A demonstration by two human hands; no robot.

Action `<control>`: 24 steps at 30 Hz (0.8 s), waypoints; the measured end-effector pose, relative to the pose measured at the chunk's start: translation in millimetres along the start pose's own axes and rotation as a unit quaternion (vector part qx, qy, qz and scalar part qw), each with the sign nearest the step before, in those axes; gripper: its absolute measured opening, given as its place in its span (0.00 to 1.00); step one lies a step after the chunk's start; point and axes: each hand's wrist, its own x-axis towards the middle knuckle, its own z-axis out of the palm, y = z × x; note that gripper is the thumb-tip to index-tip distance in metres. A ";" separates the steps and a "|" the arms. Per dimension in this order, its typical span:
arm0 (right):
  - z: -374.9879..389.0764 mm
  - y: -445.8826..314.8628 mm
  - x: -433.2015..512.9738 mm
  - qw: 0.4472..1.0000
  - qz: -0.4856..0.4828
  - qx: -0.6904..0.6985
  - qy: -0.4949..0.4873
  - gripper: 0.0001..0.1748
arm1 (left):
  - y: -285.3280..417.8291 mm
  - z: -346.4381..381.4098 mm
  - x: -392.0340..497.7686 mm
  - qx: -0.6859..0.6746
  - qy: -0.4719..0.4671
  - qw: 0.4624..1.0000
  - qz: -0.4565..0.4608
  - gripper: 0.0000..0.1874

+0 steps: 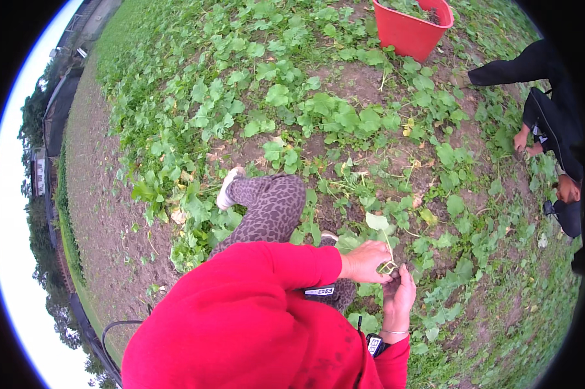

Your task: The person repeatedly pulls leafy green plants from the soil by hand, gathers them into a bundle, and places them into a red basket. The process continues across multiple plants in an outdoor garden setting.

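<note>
My left hand (pixel 368 261) has its fingers closed on a small leafy plant (pixel 388 243) with thin pale stems and one light green leaf rising above the fingers. Just below it, my right hand (pixel 400 291) is turned palm inward, thumb and fingertips pinching the lower end of the same stems. Dark soil marks the right fingers. Both hands are close together above low green leafy plants (pixel 448 287) and brown soil. A bracelet and a black strapped device (pixel 374 344) with a printed code are on my right wrist.
A red plastic tub (pixel 411 31) holding pulled greens stands at the top right. At the right edge a co-worker in dark clothing (pixel 547 121) bends down, hands (pixel 522 140) low among the plants. My bent leg in leopard-print trousers (pixel 268 204) stands among leaves. Bare soil (pixel 103 194) lies left.
</note>
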 end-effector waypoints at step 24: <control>440.0 262.2 521.2 0.916 -0.104 -0.381 -0.070 0.13 | -513.9 -295.9 -82.8 -0.406 0.222 0.777 -0.428 0.05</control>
